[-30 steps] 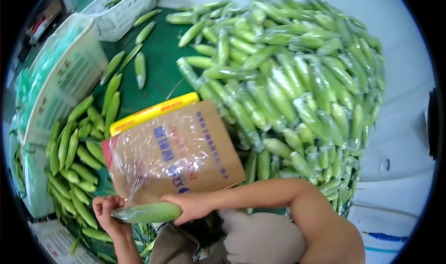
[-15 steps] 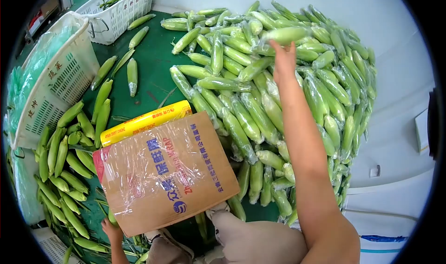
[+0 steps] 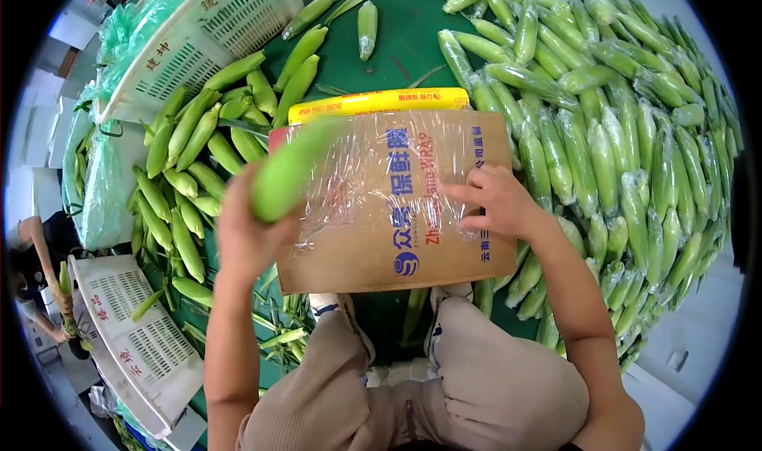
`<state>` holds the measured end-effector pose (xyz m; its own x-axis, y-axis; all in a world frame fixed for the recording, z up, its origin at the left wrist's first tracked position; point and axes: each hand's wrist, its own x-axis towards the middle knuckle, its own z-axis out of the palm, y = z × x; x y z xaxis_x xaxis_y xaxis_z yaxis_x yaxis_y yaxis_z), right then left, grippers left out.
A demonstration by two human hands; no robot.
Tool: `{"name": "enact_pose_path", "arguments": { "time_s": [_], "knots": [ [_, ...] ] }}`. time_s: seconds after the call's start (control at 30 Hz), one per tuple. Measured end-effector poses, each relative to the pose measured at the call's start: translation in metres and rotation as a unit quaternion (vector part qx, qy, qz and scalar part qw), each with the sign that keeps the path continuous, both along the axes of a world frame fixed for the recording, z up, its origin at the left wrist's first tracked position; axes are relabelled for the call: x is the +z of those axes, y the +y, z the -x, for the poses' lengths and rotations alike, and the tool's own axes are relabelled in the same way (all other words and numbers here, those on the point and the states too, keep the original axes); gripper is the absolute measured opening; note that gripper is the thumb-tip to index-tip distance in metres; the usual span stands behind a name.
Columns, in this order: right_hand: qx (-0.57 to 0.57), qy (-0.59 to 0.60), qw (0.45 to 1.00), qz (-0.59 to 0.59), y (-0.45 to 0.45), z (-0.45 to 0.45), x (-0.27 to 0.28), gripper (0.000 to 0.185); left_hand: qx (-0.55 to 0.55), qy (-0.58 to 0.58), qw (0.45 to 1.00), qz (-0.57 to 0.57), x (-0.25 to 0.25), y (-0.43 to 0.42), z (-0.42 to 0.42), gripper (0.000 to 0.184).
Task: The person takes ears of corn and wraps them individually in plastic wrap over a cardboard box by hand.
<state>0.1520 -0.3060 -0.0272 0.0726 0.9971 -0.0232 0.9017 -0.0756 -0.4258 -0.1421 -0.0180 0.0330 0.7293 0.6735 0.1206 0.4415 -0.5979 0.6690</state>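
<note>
"Fingers of the left hand (image 3: 248,230): what are they doing?"

"Grasping a green corn ear (image 3: 287,173). Its near, rounded end sits against them, with the thumb along its lower right side; the rest projects past the hand, tilted away and to the right. Blur hides exactly where each finger lies."

"And what is under that ear?"

"It's raised over the left part of a cardboard box (image 3: 381,248), whose top carries glossy clear film (image 3: 361,161)."

"What about the right hand (image 3: 508,203)?"

"Its fingers are parted and slightly bent over the right part of the box, with the film beneath them. Whether they pinch any of it, one cannot tell."

"Just beyond the box?"

"A yellow roll (image 3: 381,104) lies along its far edge. On the near side are the person's knees, in beige trousers (image 3: 476,364)."

"Farther out?"

"To the left, unwrapped ears (image 3: 186,129) are heaped on the green floor (image 3: 405,42), beside a white crate (image 3: 202,34) with green plastic bags (image 3: 119,42). To the right spreads a big pile of film-wrapped ears (image 3: 627,145). At the far left edge, another person (image 3: 59,240) is partly visible."
</note>
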Motion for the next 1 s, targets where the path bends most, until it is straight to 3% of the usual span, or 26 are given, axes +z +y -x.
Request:
{"name": "enact_pose_path", "arguments": {
  "time_s": [0.07,0.13,0.17,0.27,0.3,0.37,0.43,0.47,0.53,0.63,0.67,0.7,0.73,0.8,0.83,0.87,0.93,0.97,1.0],
  "knots": [
    [0.027,-0.001,0.999,0.027,-0.005,0.000,-0.001,0.075,-0.167,0.034,0.977,-0.126,0.005,-0.019,-0.058,0.065],
    [0.032,-0.003,0.999,0.038,-0.013,0.007,0.009,0.066,-0.225,0.083,0.967,-0.088,-0.028,-0.038,-0.086,0.067],
    [0.037,-0.002,0.998,0.048,-0.019,0.008,0.012,0.061,-0.242,0.117,0.949,-0.163,-0.042,-0.042,-0.096,0.065],
    [0.001,-0.038,0.995,-0.091,-0.018,0.021,-0.029,0.038,-0.248,0.125,0.950,-0.145,-0.039,-0.041,-0.107,0.062],
    [-0.007,-0.037,0.997,-0.074,-0.013,0.025,-0.026,0.016,-0.262,0.152,0.947,-0.110,-0.033,-0.037,-0.110,0.064],
    [-0.149,0.089,0.966,-0.190,-0.019,0.036,-0.035,0.011,-0.287,0.129,0.943,-0.107,-0.039,-0.029,-0.109,0.065],
    [-0.277,0.234,0.894,-0.264,-0.021,0.040,-0.040,0.006,-0.295,0.154,0.940,-0.070,-0.036,-0.022,-0.111,0.068],
    [-0.313,0.219,0.882,-0.276,-0.015,0.043,-0.034,0.008,-0.301,0.154,0.939,-0.068,-0.036,-0.020,-0.109,0.068],
    [-0.303,0.143,0.916,-0.221,0.017,0.040,-0.014,0.022,-0.317,0.154,0.934,-0.058,-0.038,-0.016,-0.112,0.067],
    [-0.125,-0.026,0.967,-0.221,0.072,0.025,-0.031,0.049,-0.321,0.161,0.933,-0.009,-0.041,-0.009,-0.123,0.066],
    [-0.115,-0.047,0.973,-0.196,0.079,0.023,-0.030,0.056,-0.324,0.157,0.933,0.007,-0.042,-0.004,-0.125,0.065],
    [-0.106,-0.065,0.977,-0.171,0.085,0.023,-0.029,0.062,-0.315,0.182,0.931,0.028,-0.037,-0.001,-0.124,0.074],
    [-0.095,-0.082,0.981,-0.145,0.092,0.023,-0.029,0.069,-0.230,0.111,0.966,0.038,-0.039,0.003,-0.116,0.081],
    [-0.097,-0.082,0.984,-0.123,0.101,0.020,-0.031,0.065,-0.055,-0.035,0.997,0.051,-0.056,0.012,-0.079,0.095],
    [-0.099,-0.083,0.984,-0.127,0.101,0.019,-0.035,0.064,-0.077,-0.086,0.992,0.050,-0.061,0.017,-0.050,0.107],
    [-0.105,-0.085,0.982,-0.132,0.101,0.018,-0.039,0.063,-0.094,-0.026,0.995,0.016,-0.053,0.020,-0.020,0.113],
    [-0.111,-0.091,0.982,-0.125,0.095,0.023,-0.037,0.060,-0.037,0.110,0.993,-0.032,-0.040,-0.003,-0.003,0.108],
    [-0.105,-0.093,0.981,-0.133,0.093,0.024,-0.036,0.059,-0.024,0.195,0.979,-0.058,-0.052,-0.003,0.001,0.084],
    [-0.098,-0.104,0.979,-0.146,0.095,0.021,-0.033,0.059,-0.026,0.143,0.987,-0.070,-0.061,-0.002,0.004,0.048]
  ]
}}
